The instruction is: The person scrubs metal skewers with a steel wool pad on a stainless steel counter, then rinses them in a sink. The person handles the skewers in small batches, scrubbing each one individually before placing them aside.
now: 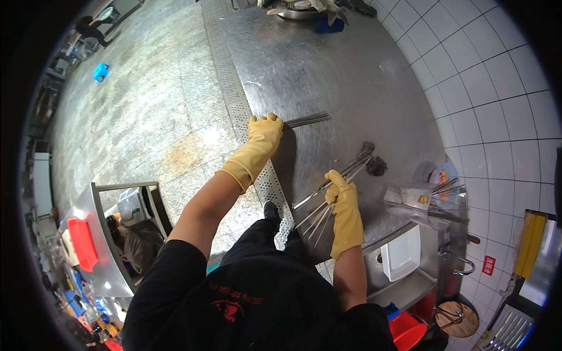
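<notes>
Both hands wear yellow rubber gloves above a stainless steel table (pixel 351 79). My left hand (pixel 266 134) is closed at the table's left edge on one end of a bundle of thin metal skewers (pixel 309 119). Their other ends point right over the tabletop. My right hand (pixel 342 197) grips a second, looser bunch of metal skewers (pixel 316 215), whose near ends fan out. Its far ends reach up to dark steel wool scourers (pixel 376 166), which lie on the table; whether they touch cannot be told.
More skewers (pixel 448 213) lie by a clear plastic container (pixel 408 199) at the table's right end. Beside it is a sink with a white basin (pixel 400 253) and a tap (pixel 461 265). Fish (pixel 303 5) lie on a metal dish at the far end. A person (pixel 90 30) is far left.
</notes>
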